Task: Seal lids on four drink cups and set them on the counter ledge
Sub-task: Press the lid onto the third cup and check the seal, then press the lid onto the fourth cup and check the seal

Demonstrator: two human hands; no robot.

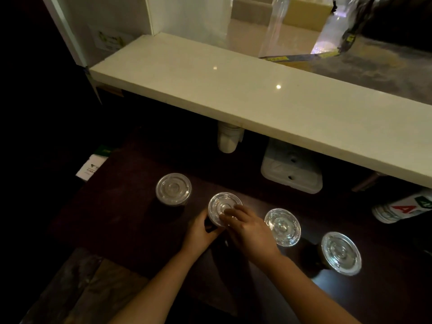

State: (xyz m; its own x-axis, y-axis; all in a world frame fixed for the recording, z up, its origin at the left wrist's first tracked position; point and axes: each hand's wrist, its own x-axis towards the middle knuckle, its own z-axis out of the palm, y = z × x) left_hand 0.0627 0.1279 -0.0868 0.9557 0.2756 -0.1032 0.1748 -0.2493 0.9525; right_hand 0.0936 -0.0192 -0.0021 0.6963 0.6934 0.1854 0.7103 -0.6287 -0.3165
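Observation:
Several dark drink cups with clear round lids stand in a row on the dark worktop (121,206). The leftmost cup (173,189) stands alone. My left hand (201,232) grips the side of the second cup (222,204), and my right hand (247,230) lies on its lid with the fingers pressing down near the rim. To the right stand a third cup (282,226) and a fourth cup (340,253), both untouched. The pale stone counter ledge (233,90) runs above and behind the cups.
Under the ledge sit a white foam box (292,171) and a white cup stack (229,139). A striped can or roll (402,208) lies at the right. A white card (92,167) rests at the worktop's left edge. Clear plastic bags (327,26) hang beyond the ledge.

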